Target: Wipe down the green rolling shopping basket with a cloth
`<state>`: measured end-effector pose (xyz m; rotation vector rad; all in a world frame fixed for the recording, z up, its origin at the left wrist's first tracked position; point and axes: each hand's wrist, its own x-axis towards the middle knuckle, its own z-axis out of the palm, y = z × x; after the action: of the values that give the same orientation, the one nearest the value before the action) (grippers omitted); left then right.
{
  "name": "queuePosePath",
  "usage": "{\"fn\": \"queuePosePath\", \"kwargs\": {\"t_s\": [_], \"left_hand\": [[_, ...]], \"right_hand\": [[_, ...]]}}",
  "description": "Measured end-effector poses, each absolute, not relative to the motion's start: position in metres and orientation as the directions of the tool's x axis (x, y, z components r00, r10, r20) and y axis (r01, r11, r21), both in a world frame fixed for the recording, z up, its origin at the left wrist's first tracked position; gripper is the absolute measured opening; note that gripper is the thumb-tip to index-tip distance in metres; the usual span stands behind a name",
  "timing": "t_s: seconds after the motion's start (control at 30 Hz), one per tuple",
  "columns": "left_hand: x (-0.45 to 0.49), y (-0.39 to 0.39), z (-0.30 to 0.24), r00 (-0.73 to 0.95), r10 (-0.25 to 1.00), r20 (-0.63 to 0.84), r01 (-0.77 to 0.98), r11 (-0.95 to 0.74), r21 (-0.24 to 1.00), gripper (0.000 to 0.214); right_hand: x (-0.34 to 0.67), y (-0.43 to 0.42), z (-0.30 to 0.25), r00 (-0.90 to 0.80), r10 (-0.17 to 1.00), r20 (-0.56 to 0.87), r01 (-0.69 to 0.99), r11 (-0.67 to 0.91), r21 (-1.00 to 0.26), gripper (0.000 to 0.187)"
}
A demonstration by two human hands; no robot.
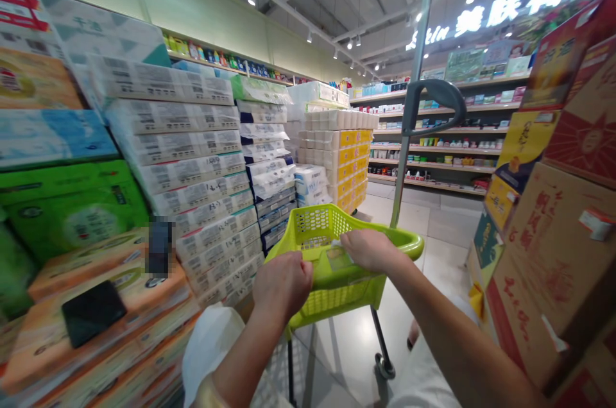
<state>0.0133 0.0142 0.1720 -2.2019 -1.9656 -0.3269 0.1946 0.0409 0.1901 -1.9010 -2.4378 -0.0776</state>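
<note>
A lime-green shopping cart (332,308) stands right in front of me, with a perforated basket on thin dark legs. My left hand (283,283) is closed around the left part of its handle. Farther along the handle, my right hand (368,249) grips it too, fingers wrapped over the bar. Between the two hands a pale label shows on the green plastic. A tall metal pole (414,42) with a grey loop grip (440,106) rises at the cart's right side. What I see of the basket's inside shows only its perforated wall.
Stacked tissue packs (192,138) line the left, with a black tablet-like object (94,312) on orange packs (43,357). Cardboard cartons (563,247) crowd the right. Yellow-and-white packs (349,164) stand ahead left of the tiled floor (385,199); shelves (447,151) stand behind.
</note>
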Motion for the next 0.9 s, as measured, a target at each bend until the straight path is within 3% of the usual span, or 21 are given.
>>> {"fn": "queuePosePath", "kwargs": {"t_s": [0.13,0.4,0.67,0.9], "left_hand": [[0.016,0.015,0.173,0.077,0.966,0.247,0.995,-0.088,0.036,0.035],[0.015,0.017,0.170,0.109,0.958,0.265,0.993,-0.118,0.015,0.038],[0.018,0.014,0.173,0.082,0.966,0.246,0.995,-0.093,0.034,0.036],[0.021,0.016,0.170,0.122,0.961,0.250,0.990,-0.134,0.032,0.047]], "right_hand": [[0.209,0.041,0.192,-0.128,0.991,0.037,0.992,0.128,0.007,0.044],[0.152,0.029,0.195,-0.401,0.906,0.133,0.914,0.405,-0.003,0.038],[0.193,0.036,0.193,-0.199,0.977,0.079,0.980,0.197,0.023,0.039],[0.143,0.027,0.192,-0.488,0.860,0.153,0.873,0.483,0.069,0.028]]}}
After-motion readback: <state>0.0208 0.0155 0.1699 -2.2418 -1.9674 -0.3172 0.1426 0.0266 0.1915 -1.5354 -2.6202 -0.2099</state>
